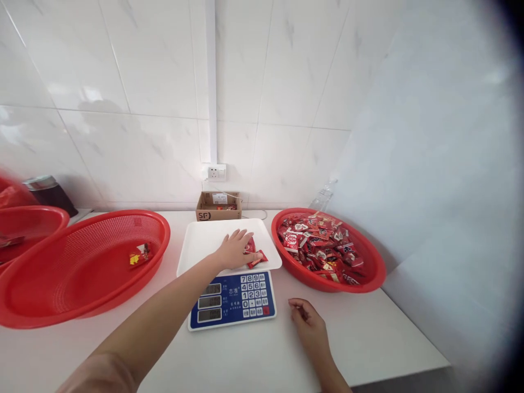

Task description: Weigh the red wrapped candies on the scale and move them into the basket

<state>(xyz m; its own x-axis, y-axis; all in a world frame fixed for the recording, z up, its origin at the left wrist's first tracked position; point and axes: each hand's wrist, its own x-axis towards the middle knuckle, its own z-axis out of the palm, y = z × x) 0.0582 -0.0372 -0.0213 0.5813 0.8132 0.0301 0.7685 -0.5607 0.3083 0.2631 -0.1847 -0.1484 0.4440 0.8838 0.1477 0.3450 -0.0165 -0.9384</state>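
Observation:
My left hand reaches over the white tray of a blue-faced scale, fingers laid over a few red candy packets on the tray's right side. Whether the fingers grip the packets or only rest on them I cannot tell. My right hand lies on the white table just right of the scale, fingers curled loosely, with nothing visible in it. A red basket to the right is filled with several red candy packets.
A large red mesh basket at the left holds a single packet. More red baskets sit at the far left beside a dark container. A small cardboard box stands by the tiled wall under a socket.

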